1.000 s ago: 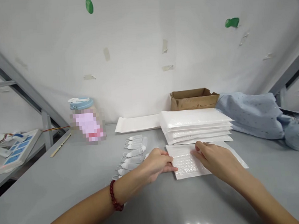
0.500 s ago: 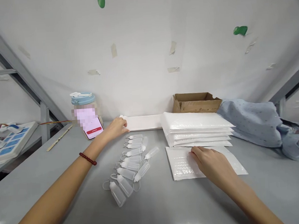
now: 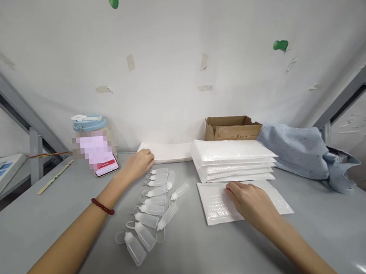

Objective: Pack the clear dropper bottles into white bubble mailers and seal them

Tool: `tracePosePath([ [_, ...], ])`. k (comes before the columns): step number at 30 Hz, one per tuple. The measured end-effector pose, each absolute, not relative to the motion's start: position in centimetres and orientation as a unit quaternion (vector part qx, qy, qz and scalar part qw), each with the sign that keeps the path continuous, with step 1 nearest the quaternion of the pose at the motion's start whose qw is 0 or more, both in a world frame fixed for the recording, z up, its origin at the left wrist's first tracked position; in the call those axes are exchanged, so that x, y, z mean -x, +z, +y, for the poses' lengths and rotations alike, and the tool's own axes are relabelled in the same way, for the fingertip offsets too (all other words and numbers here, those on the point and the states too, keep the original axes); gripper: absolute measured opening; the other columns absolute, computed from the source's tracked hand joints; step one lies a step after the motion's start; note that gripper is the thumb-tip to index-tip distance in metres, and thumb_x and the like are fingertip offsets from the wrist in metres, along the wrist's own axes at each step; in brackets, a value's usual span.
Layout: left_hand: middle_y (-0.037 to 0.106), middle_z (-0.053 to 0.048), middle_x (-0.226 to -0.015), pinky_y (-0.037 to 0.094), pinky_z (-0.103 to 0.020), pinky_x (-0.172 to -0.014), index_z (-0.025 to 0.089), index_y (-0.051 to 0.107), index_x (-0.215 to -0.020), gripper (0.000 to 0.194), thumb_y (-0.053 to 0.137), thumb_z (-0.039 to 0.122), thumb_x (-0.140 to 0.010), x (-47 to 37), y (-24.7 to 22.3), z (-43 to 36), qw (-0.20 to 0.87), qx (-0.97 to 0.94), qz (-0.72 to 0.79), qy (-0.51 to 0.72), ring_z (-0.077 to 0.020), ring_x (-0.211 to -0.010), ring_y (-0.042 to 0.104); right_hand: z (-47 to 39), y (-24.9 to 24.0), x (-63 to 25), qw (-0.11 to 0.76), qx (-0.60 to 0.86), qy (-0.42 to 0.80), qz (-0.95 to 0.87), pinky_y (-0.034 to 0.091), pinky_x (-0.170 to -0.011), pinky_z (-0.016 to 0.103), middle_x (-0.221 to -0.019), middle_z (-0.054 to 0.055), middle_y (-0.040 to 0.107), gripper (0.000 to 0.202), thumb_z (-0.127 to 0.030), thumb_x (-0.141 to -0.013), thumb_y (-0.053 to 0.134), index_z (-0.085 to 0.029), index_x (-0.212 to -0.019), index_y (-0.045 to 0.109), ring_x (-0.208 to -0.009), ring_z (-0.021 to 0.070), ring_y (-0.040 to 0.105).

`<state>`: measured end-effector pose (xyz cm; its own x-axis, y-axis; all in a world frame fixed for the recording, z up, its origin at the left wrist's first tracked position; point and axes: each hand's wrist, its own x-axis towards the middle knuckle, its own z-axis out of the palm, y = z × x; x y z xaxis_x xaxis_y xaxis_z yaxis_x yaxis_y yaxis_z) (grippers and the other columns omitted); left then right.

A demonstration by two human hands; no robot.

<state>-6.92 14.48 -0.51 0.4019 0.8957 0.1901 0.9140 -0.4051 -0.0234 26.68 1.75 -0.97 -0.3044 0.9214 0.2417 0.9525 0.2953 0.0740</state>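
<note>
My left hand point(image 3: 140, 161), with curled fingers, pinches the left end of a low stack of white paper point(image 3: 173, 152) against the wall. A corner of the paper stands up behind the fingers. My right hand point(image 3: 251, 197) has its fingers pressed together on a single white bubble mailer point(image 3: 216, 205) lying flat; the thumb side is partly hidden. Behind that mailer rises a pile of several more white bubble mailers point(image 3: 234, 152). Between my arms lie several small clear squeeze bottles point(image 3: 136, 249) with white looped caps, most in a slanting row.
A cardboard box point(image 3: 232, 129) stands behind the mailer pile, with light blue cloth point(image 3: 293, 152) to its right. At the left back, a phone point(image 3: 109, 165) leans on a blue-lidded cup point(image 3: 89, 123). A thin strip point(image 3: 54, 178) lies near the table's left edge.
The view has shifted slightly to the right. My left fingers have closed in more over the paper's end, and its corner shows higher. My right hand stays on the mailer.
</note>
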Motion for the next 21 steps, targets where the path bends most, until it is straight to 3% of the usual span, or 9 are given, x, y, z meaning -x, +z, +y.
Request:
tracePosePath([
  [3, 0.063, -0.007, -0.096, 0.052, -0.037, -0.076, 0.012, 0.061, -0.094, 0.014, 0.053, 0.023, -0.091, 6.5, -0.4, 13.7, 0.127, 0.825, -0.539, -0.111, -0.0196, -0.088, 0.061, 1.7, -1.0, -26.8, 0.096, 0.583, -0.087, -0.802, 0.026, -0.045, 0.026, -0.058, 0.002, 0.062, 0.03, -0.016, -0.092, 0.038, -0.021, -0.065, 0.05, -0.045, 0.0175, 0.053],
  [7, 0.063, -0.012, -0.083, 0.047, -0.04, -0.075, 0.014, 0.059, -0.075, 0.014, 0.048, 0.015, -0.084, 7.6, 0.6, 11.7, 0.227, 0.783, -0.543, -0.202, -0.0277, -0.086, 0.059, 1.5, -1.0, -26.7, 0.134, 0.578, -0.061, -0.803, 0.031, -0.046, 0.026, -0.057, 0.001, 0.062, 0.028, -0.023, -0.094, 0.038, -0.021, -0.073, 0.055, -0.048, 0.0186, 0.055],
  [14, 0.059, -0.005, -0.067, 0.045, -0.034, -0.062, 0.02, 0.052, -0.071, 0.007, 0.052, 0.016, -0.077, 10.7, 1.7, 7.4, 0.334, 0.682, -0.525, -0.385, -0.0231, -0.068, 0.058, 1.1, -0.9, -25.9, 0.221, 0.546, 0.053, -0.807, 0.04, -0.055, 0.028, -0.059, 0.0, 0.06, 0.032, -0.033, -0.096, 0.036, -0.021, -0.076, 0.058, -0.054, 0.0173, 0.054],
  [18, 0.058, -0.003, -0.071, 0.048, -0.032, -0.063, 0.021, 0.049, -0.076, 0.007, 0.05, 0.016, -0.08, 9.9, 2.4, 5.3, 0.345, 0.645, -0.492, -0.472, -0.0193, -0.069, 0.06, 0.8, -0.2, -25.4, 0.296, 0.554, 0.198, -0.752, 0.037, -0.05, 0.027, -0.061, 0.001, 0.056, 0.039, -0.047, -0.093, 0.039, -0.021, -0.069, 0.056, -0.058, 0.0171, 0.051],
  [21, 0.061, -0.001, -0.077, 0.052, -0.03, -0.066, 0.022, 0.046, -0.076, 0.01, 0.051, 0.015, -0.081, 8.1, 2.7, 3.2, 0.323, 0.672, -0.431, -0.508, -0.0162, -0.073, 0.063, 0.9, 0.6, -25.5, 0.338, 0.563, 0.299, -0.692, 0.04, -0.056, 0.027, -0.063, 0.002, 0.058, 0.047, -0.055, -0.091, 0.04, -0.02, -0.063, 0.055, -0.061, 0.0164, 0.052],
])
